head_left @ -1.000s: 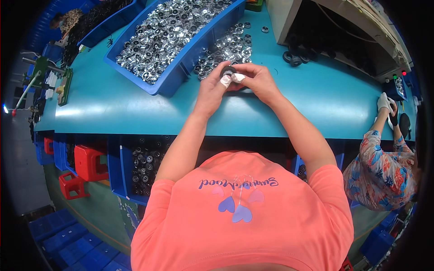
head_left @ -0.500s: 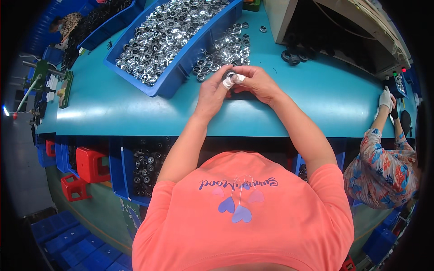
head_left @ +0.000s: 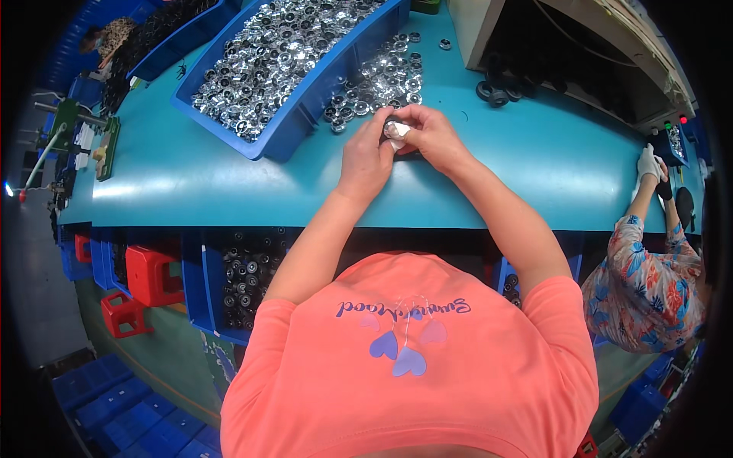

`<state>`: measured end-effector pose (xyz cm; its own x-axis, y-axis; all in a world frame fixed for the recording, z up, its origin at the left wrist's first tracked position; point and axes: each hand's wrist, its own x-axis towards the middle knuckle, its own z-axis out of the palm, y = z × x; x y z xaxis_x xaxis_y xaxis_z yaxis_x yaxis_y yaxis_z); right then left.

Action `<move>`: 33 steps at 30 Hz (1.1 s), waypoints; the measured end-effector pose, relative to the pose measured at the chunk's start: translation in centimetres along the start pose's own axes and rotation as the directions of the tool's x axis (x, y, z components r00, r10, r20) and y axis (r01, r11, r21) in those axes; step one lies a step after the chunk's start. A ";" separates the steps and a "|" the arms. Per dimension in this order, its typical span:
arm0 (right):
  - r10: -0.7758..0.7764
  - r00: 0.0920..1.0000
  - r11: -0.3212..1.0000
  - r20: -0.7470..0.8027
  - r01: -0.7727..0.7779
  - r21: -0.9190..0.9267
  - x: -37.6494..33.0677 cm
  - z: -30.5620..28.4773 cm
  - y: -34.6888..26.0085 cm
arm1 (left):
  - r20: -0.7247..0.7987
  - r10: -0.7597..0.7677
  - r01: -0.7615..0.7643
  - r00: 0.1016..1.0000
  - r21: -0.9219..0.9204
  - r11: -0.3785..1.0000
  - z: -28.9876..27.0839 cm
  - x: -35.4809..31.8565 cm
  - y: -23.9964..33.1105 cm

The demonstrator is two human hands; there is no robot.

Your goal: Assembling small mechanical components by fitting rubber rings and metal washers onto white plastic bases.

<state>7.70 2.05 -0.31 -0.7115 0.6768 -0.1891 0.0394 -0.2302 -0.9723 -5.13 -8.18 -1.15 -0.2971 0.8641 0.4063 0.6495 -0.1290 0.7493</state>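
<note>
Above the table's near middle, my left hand (head_left: 366,159) and my right hand (head_left: 437,142) meet with fingers curled around a small round dark part (head_left: 391,120). It looks like a little wheel, and my fingers cover most of it. White wrapping (head_left: 398,131) shows at my thumbs, which press together over the part. Just beyond my hands lies a loose pile of shiny silver round parts with dark centres (head_left: 382,80). A blue bin (head_left: 286,143), heaped with the same silver parts, stands to the left of the pile.
A box-like housing with a dark opening (head_left: 467,38) stands at the back right, black rings (head_left: 498,98) before it. At the right edge a co-worker's gloved hand (head_left: 649,164) is beside a small bin. A green hand press (head_left: 108,149) sits far left. Red stools (head_left: 153,275) stand below.
My hands stay together but have turned slightly around the part. My left hand has shifted a little to the right, and the thumbs have closed in over the part.
</note>
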 end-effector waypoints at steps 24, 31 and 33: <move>-0.028 0.991 0.997 0.131 0.019 0.072 -0.3 -0.2 -0.9 | -0.031 -0.127 0.120 0.991 -0.169 0.978 0.1 -0.2 0.3; 0.023 0.997 0.989 0.074 -0.034 0.144 0.4 -0.3 0.4 | -0.046 -0.064 0.058 0.997 -0.122 0.991 -0.1 -0.1 0.5; 0.029 0.999 0.991 0.034 -0.033 0.133 0.4 0.1 0.6 | -0.056 -0.032 0.027 0.998 -0.102 0.994 -0.1 -0.1 0.2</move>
<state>7.33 2.11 -0.90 -0.7337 0.6455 -0.2124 -0.0304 -0.3434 -0.9387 -5.03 -8.35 -1.00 -0.3568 0.8392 0.4105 0.5666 -0.1550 0.8093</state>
